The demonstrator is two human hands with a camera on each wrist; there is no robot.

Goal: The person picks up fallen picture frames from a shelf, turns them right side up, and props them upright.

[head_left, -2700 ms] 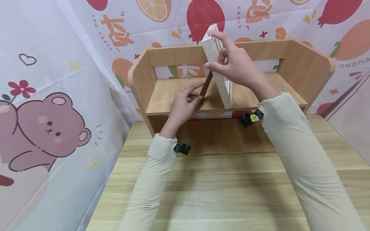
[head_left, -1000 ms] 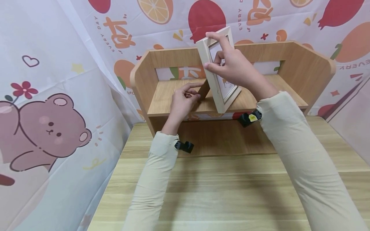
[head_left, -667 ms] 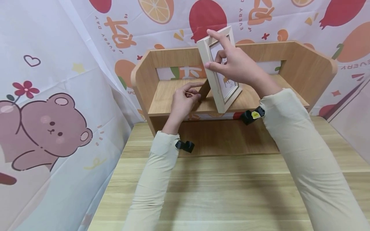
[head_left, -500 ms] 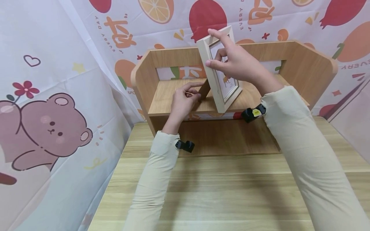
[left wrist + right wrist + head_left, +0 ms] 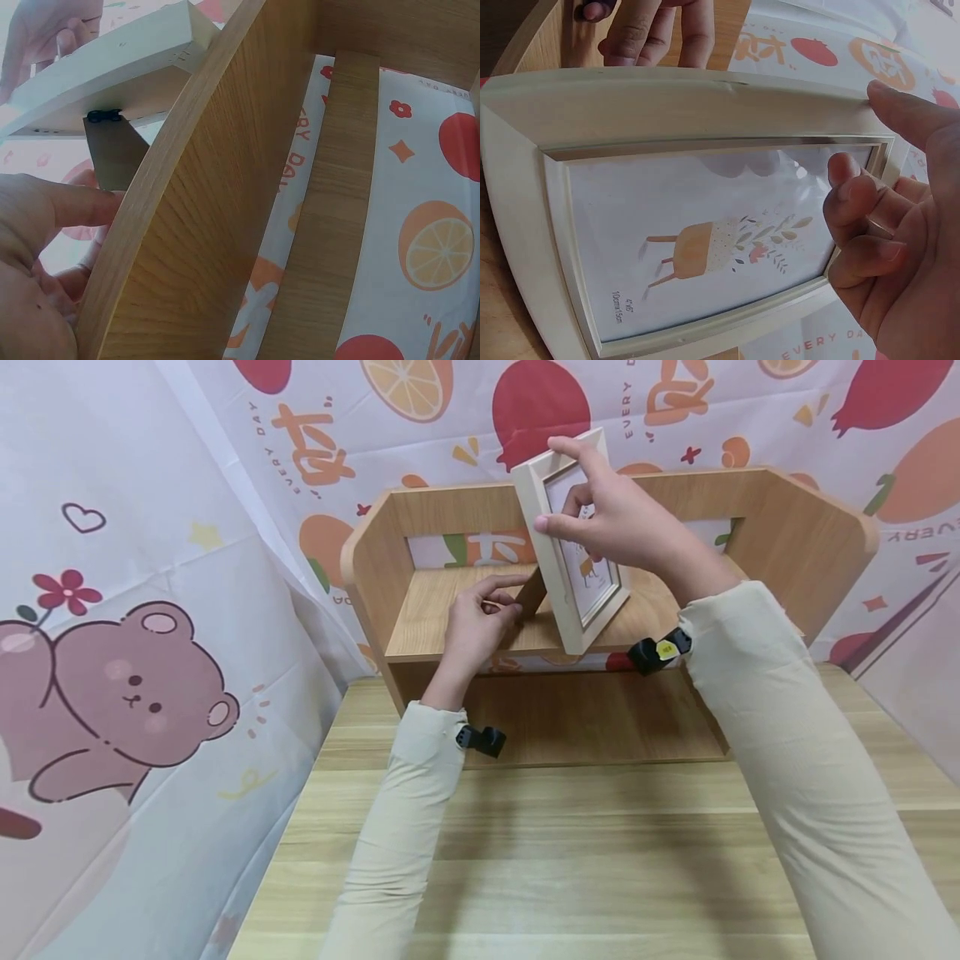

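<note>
A pale wooden picture frame (image 5: 561,552) stands tilted on the upper shelf, its glazed front facing right. Behind the glass lies a print (image 5: 697,251) of a plant in a legged pot. My right hand (image 5: 618,518) holds the frame near its top, index finger on the top edge and thumb on the side edge. The other right fingers curl before the glass. At the frame's back, a brown stand leg (image 5: 112,154) hangs from a dark hinge. My left hand (image 5: 476,622) pinches that leg near its lower end; part of the grip is hidden.
The wooden desktop shelf (image 5: 450,602) has raised side panels (image 5: 810,543) and a back rail. It stands on a wood-grain table (image 5: 562,860). Printed cloth (image 5: 420,443) hangs close behind, and a bear-patterned curtain (image 5: 135,693) hangs on the left.
Since the earliest frame, the picture frame has turned so its front shows more, its lower end coming nearer. Lately the right hand has shifted slightly at the top; the left hand has stayed on the leg.
</note>
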